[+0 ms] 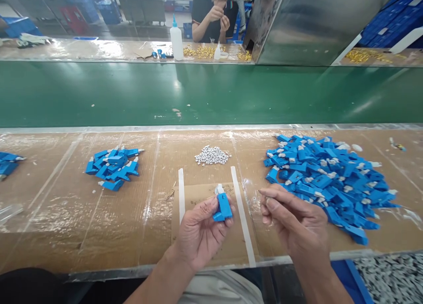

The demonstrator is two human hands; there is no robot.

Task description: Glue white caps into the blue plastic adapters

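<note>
Unlettered blue part (224, 206) in left-hand fingers (206, 209).

blue plastic piece (224, 205) with white tip, upright, tilted slightly, held in left hand (207, 227).

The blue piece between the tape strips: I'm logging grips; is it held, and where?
The left hand holds the blue piece by its body's sides; the white tip is free.
</note>
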